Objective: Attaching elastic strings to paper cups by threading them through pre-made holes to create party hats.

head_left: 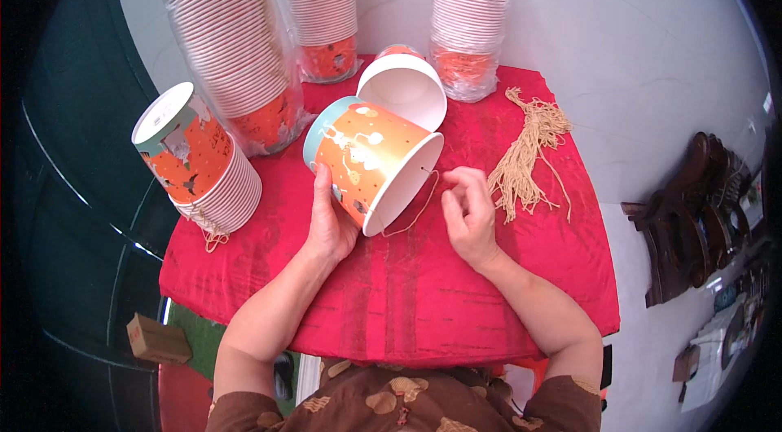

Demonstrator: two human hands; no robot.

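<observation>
The left hand (330, 228) grips the orange bucket (371, 156) over the middle of the tabletop (391, 301), thumb along its side, fingers hidden beneath. The bucket is tilted, likely to turn its mouth toward the right hand (471, 216). A thin cord (417, 218) loops across that mouth from a hole near the rim. The right hand's fingers are curled beside the cord; whether they pinch it cannot be told.

The cord bundle (525, 159) lies right of that hand, presumably for easy reach. At left, a stack (204, 155) sits mouth-down, perhaps for steadiness. A second bucket (411, 90) is partly covered by the held one. Wrapped stacks (472, 24) behind run out of view at the top.
</observation>
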